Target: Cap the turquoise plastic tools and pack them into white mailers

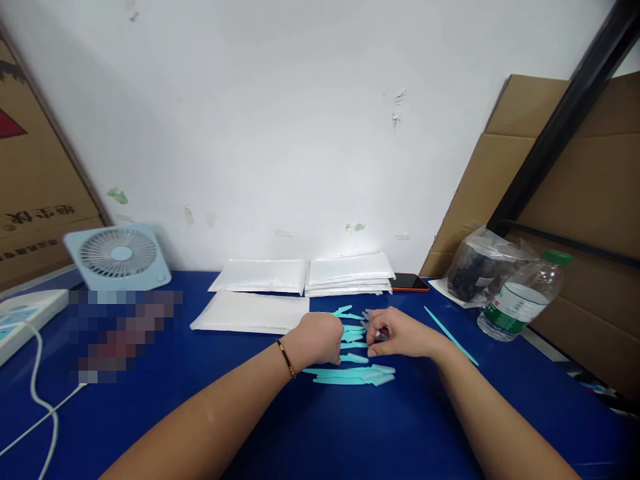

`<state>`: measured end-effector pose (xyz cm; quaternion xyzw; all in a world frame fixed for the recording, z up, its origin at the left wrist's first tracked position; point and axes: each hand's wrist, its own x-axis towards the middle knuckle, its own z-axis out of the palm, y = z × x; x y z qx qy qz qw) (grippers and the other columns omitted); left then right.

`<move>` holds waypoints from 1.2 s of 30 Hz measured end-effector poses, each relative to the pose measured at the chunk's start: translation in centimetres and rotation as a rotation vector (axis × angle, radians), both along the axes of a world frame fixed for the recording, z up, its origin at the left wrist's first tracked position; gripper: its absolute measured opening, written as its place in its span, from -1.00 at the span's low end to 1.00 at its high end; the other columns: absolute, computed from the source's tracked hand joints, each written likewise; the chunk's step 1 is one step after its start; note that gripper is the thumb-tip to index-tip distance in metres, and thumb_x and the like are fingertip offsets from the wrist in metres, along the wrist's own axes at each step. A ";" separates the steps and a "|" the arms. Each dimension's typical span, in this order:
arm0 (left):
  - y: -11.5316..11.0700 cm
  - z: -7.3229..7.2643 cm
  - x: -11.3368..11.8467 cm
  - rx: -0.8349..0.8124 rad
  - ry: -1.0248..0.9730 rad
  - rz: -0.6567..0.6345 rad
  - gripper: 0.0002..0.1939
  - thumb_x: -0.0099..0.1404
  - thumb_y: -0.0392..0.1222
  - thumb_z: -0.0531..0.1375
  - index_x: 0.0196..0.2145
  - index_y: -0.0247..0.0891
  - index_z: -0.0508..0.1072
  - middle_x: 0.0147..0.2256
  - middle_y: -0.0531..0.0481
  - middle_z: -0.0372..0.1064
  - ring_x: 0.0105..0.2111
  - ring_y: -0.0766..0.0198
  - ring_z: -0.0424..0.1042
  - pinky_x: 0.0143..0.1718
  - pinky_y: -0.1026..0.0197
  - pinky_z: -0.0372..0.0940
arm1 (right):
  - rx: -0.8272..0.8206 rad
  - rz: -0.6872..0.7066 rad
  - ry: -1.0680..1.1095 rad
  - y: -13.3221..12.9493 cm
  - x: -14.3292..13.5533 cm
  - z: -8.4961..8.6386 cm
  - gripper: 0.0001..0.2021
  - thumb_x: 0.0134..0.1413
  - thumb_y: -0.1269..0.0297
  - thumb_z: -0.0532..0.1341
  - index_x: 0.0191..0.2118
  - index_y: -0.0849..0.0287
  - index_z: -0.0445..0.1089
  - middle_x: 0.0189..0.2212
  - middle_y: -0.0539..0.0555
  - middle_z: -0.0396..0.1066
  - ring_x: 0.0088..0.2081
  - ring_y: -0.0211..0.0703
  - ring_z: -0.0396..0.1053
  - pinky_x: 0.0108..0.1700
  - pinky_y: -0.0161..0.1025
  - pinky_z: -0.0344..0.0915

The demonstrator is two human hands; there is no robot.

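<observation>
Several thin turquoise pieces (pixel 350 376) lie on the blue table between and in front of my hands. My left hand (pixel 320 335) is closed, palm down, at the left ends of the upper turquoise pieces; its fingertips are mostly hidden. To the right, my right hand (pixel 390 332) has its fingers curled, with thumb and fingertips near grey pieces (pixel 367 316); what it grips is too small to make out. A single turquoise strip (pixel 451 336) lies apart, right of my right hand.
White padded packets (pixel 253 312) are stacked against the wall. A phone (pixel 410 283) lies beside them. A bottle (pixel 523 300) and a plastic-wrapped dark item (pixel 467 270) stand right. A fan (pixel 120 255), power strip (pixel 30 313) and white cable (pixel 36 380) are left.
</observation>
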<state>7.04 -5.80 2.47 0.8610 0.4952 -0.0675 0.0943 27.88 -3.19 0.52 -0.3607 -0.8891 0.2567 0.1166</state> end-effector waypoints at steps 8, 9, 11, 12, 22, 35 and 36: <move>1.4 0.2 -0.9 0.121 -0.106 0.080 -0.90 0.04 -0.13 0.24 -0.47 -0.17 0.51 -0.40 0.02 0.46 -0.37 0.21 0.41 -0.41 0.29 0.21 | 0.089 -0.098 0.046 0.8 1.0 -0.1 -0.75 -0.01 0.11 0.21 -0.47 0.19 0.46 -0.47 0.01 0.30 -0.47 -0.30 0.23 -0.44 -0.35 0.09; 1.7 0.1 -1.1 0.156 -0.109 0.095 -0.88 0.05 -0.12 0.23 -0.45 -0.17 0.51 -0.38 0.01 0.46 -0.36 0.21 0.41 -0.39 0.28 0.21 | 0.114 -0.154 0.057 1.1 1.4 0.0 -0.75 -0.01 0.10 0.21 -0.46 0.19 0.47 -0.48 0.02 0.29 -0.47 -0.29 0.23 -0.44 -0.34 0.09; 1.9 -0.1 -1.2 0.219 -0.154 0.096 -0.77 0.01 -0.02 0.26 -0.37 -0.17 0.50 -0.34 0.00 0.45 -0.34 0.20 0.40 -0.39 0.28 0.20 | 0.141 -0.236 0.077 1.4 2.0 0.2 -0.75 -0.07 0.09 0.24 -0.44 0.20 0.46 -0.48 0.02 0.29 -0.45 -0.27 0.23 -0.43 -0.34 0.10; 1.9 -0.1 -1.2 0.225 -0.186 0.077 -0.69 -0.03 0.04 0.28 -0.34 -0.16 0.49 -0.32 0.01 0.44 -0.34 0.20 0.40 -0.41 0.29 0.20 | 0.135 -0.253 0.079 1.4 2.2 0.4 -0.75 -0.10 0.09 0.26 -0.43 0.20 0.46 -0.47 0.02 0.30 -0.44 -0.27 0.24 -0.42 -0.34 0.11; -0.9 -0.4 0.6 -0.089 -0.081 -0.091 -0.83 0.01 -0.03 0.25 -0.47 -0.16 0.51 -0.44 0.08 0.46 -0.44 0.26 0.39 -0.56 0.32 0.10 | -0.159 0.056 -0.107 0.1 1.6 0.3 -0.77 -0.25 0.15 0.35 -0.42 0.18 0.50 -0.46 0.00 0.32 -0.44 -0.27 0.25 -0.46 -0.38 0.12; 1.1 -0.3 -0.7 0.077 -0.191 0.012 -0.90 0.10 -0.19 0.17 -0.46 -0.16 0.50 -0.40 0.05 0.46 -0.40 0.26 0.40 -0.47 0.31 0.17 | -0.048 -0.087 0.024 0.7 2.2 0.7 -0.73 -0.04 0.07 0.21 -0.46 0.20 0.45 -0.47 0.02 0.32 -0.44 -0.27 0.24 -0.44 -0.35 0.11; 1.3 -0.3 -0.9 0.123 -0.192 0.032 -0.90 0.09 -0.17 0.18 -0.43 -0.16 0.50 -0.37 0.05 0.46 -0.38 0.25 0.40 -0.45 0.30 0.18 | -0.013 -0.156 0.025 1.0 2.6 0.7 -0.72 -0.05 0.06 0.21 -0.46 0.21 0.45 -0.47 0.02 0.33 -0.45 -0.26 0.23 -0.44 -0.34 0.11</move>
